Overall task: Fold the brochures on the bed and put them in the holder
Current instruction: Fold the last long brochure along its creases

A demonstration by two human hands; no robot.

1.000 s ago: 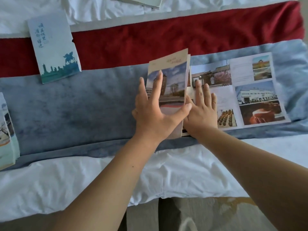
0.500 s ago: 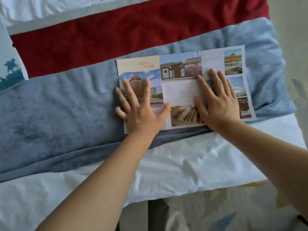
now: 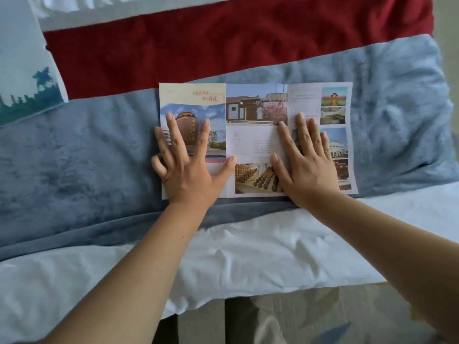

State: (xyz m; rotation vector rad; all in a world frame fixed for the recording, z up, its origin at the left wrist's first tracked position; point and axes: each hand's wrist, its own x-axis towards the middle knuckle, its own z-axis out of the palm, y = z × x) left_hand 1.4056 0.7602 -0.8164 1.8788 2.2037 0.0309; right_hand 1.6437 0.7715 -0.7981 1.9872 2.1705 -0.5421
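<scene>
A photo brochure (image 3: pixel 255 112) lies spread out flat on the blue-grey blanket (image 3: pixel 74 157), showing three panels side by side. My left hand (image 3: pixel 185 165) presses flat on its left panel with fingers spread. My right hand (image 3: pixel 304 165) presses flat across the fold between the middle and right panels, fingers straight. A second brochure (image 3: pixel 22 70), pale blue with a teal skyline and horse rider, lies at the far left edge. No holder is in view.
A red blanket band (image 3: pixel 223 40) runs across behind the brochure. White sheet (image 3: pixel 248 256) covers the near edge of the bed, with patterned floor (image 3: pixel 298 324) below it. The bed ends at the right, where bare floor shows.
The left panel, standing half-raised a second ago, is now pressed down flat. My right hand slid right onto the far fold. The camera view shifted right, cutting off the left brochure.
</scene>
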